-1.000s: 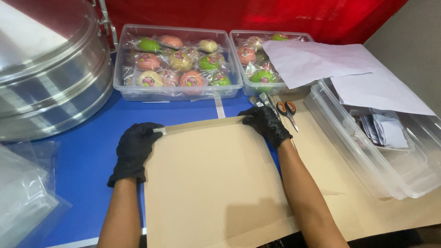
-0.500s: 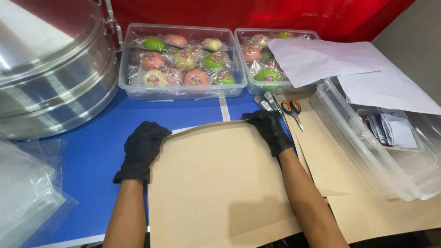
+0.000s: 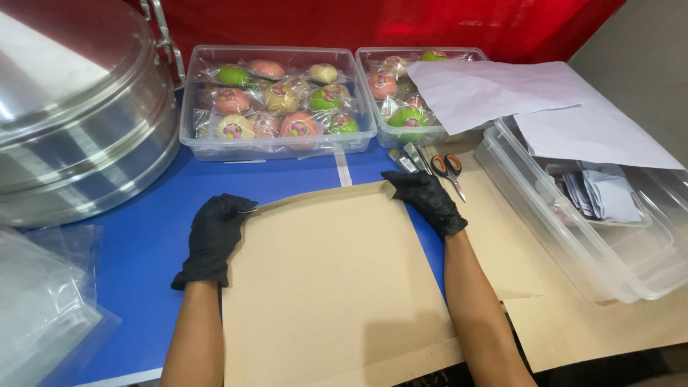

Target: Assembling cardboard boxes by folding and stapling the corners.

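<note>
A large brown cardboard sheet [image 3: 330, 287] lies on the blue table [image 3: 143, 244] in front of me. Both my hands wear black gloves. My left hand [image 3: 213, 236] grips the sheet's far left corner, fingers curled over the edge. At the far right corner my right hand [image 3: 428, 201] holds the edge the same way. The far edge is lifted slightly off the table.
Two clear tubs [image 3: 276, 147] [image 3: 401, 136] of wrapped colourful round cakes stand behind. Orange-handled scissors [image 3: 450, 170] lie by my right hand. A big metal steamer [image 3: 79, 122] sits at left, plastic bags [image 3: 36, 308] at near left, a clear bin [image 3: 573, 222] with white paper [image 3: 502, 93] at right.
The view has shifted a little; my left hand has slid along the far edge and now curls tighter over the corner. The sheet stays in place.
</note>
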